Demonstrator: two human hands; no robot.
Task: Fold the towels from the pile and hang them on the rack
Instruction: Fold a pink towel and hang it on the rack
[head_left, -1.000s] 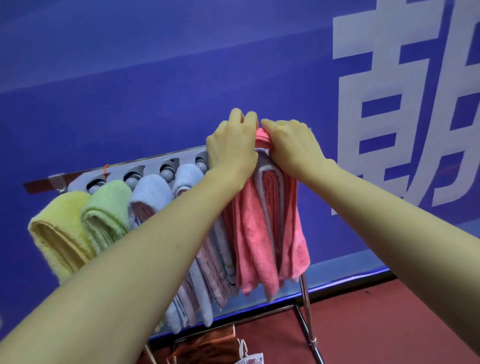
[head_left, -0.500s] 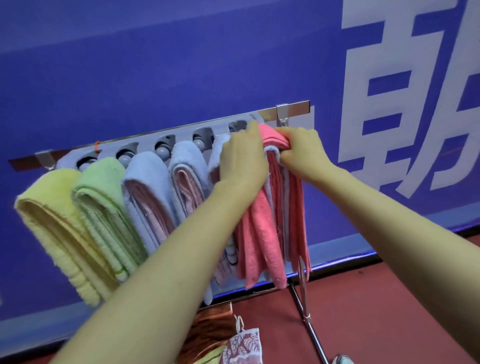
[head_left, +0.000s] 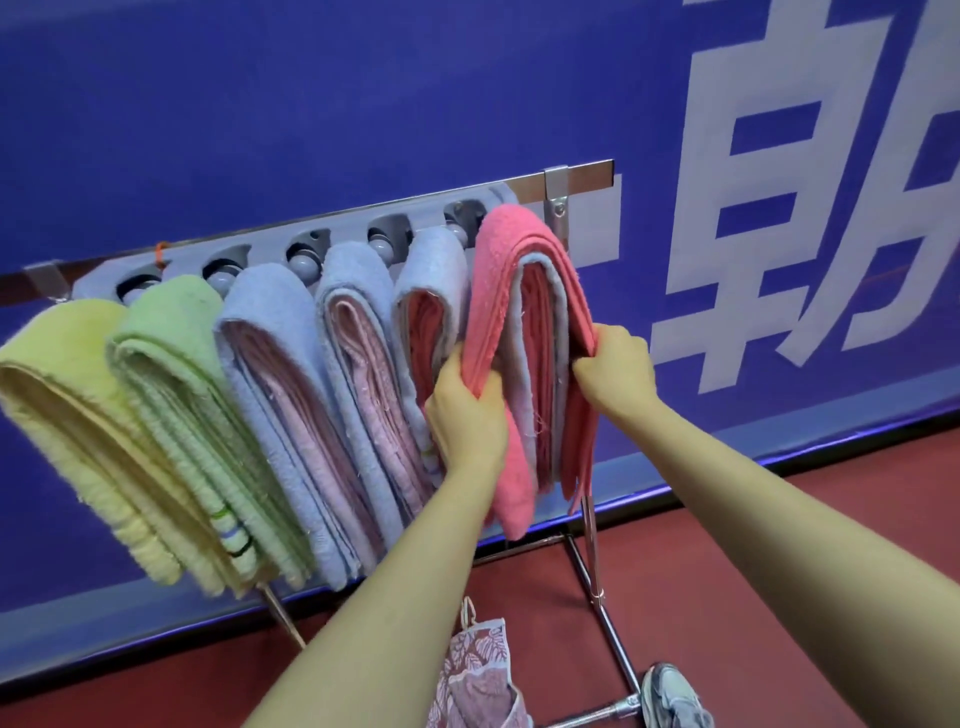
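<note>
A folded pink towel hangs over the rightmost peg of the grey rack. My left hand grips its left hanging half, and my right hand pinches its right hanging edge. To its left hang a blue towel with a pink lining, two more blue towels, a green towel and a yellow towel, each folded over its own peg.
The rack stands on metal legs against a blue wall with large white lettering. A patterned cloth hangs below between my arms. A grey shoe stands on the red floor by the rack's foot.
Both hands have slid down from the top of the pink towel at the peg to its hanging sides. The view has tilted down and closer, showing more of the rack and floor.
</note>
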